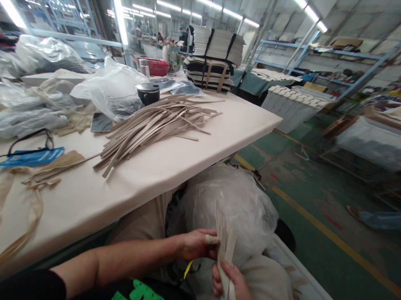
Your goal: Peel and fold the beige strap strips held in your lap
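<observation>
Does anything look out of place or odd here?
Nothing stands out as spilled. Mildly odd: dark-framed glasses lie on a blue packet beside cloth scraps on the left of the table, a personal item amid work material. One finger of the left hand wears a pale wrap, perhaps tape.

Left forearm bare, stretched low across the front of the body, roughly level. Left hand at its end, fingers bent in a pinch. Right hand just below, nearer the body, fingers curled in a firm grip
</observation>
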{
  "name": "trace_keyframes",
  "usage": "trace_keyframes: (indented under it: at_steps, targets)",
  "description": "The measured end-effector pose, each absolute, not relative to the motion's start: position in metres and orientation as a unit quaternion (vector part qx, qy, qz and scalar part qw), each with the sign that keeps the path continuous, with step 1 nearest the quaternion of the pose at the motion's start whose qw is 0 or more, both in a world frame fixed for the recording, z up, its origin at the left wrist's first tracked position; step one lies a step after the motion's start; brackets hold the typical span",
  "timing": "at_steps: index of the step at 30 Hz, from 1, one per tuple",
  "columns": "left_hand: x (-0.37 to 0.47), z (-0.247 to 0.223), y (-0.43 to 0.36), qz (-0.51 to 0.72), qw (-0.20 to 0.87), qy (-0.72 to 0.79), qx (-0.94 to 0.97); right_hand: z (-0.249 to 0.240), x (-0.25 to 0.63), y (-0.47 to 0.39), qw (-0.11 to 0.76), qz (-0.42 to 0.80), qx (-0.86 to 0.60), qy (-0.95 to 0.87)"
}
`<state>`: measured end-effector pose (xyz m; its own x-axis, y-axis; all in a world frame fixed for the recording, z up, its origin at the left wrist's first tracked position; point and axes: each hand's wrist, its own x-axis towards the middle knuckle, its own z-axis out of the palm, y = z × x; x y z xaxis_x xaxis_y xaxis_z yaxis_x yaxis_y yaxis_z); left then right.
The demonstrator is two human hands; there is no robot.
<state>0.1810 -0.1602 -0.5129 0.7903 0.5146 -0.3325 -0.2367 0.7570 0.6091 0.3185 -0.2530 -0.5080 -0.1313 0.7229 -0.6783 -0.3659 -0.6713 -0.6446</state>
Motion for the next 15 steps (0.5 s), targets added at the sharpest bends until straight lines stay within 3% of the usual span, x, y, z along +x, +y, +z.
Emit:
trace_keyframes:
  at_steps: [8, 15]
  targets:
    - [0.184, -0.513, -0.160, 0.218, 0.821, 0.331, 0.412, -0.523, 0.327, -0.262, 0.345, 0.722, -0.574, -0.176]
    - [0.181, -0.535, -0.164, 0.201, 0.755, 0.347, 0.520, -0.534, 0.323, -0.243, 0.283, 0.611, -0.676, -0.300]
